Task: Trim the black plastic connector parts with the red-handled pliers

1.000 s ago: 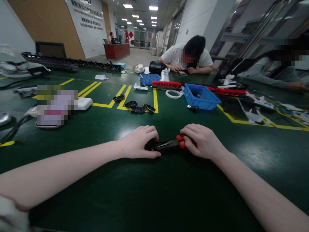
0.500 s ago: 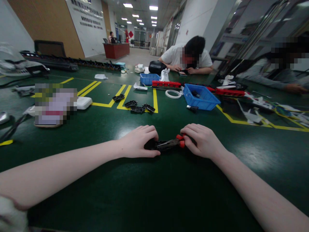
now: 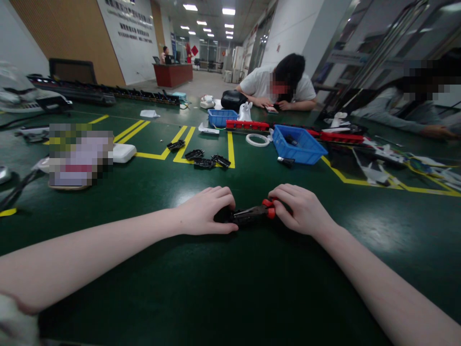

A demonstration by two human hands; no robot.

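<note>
My left hand [image 3: 207, 211] lies curled over a small black plastic part [image 3: 225, 217] on the green table [image 3: 230, 288], pressing it down. My right hand [image 3: 300, 209] is closed round the red handles of a pair of pliers [image 3: 254, 214]. The dark jaws of the pliers point left and reach into the black part under my left fingers. Most of that part is hidden by my hand.
Several black parts [image 3: 203, 160] lie by yellow floor-tape lines [image 3: 230, 149] further back. A blue bin [image 3: 298, 144], a smaller blue bin [image 3: 220, 117], a white ring [image 3: 258, 140] and red strips [image 3: 248, 125] stand beyond. Two other people sit at the far side.
Both hands stay in place on the part and the pliers; the view has shifted very slightly.
</note>
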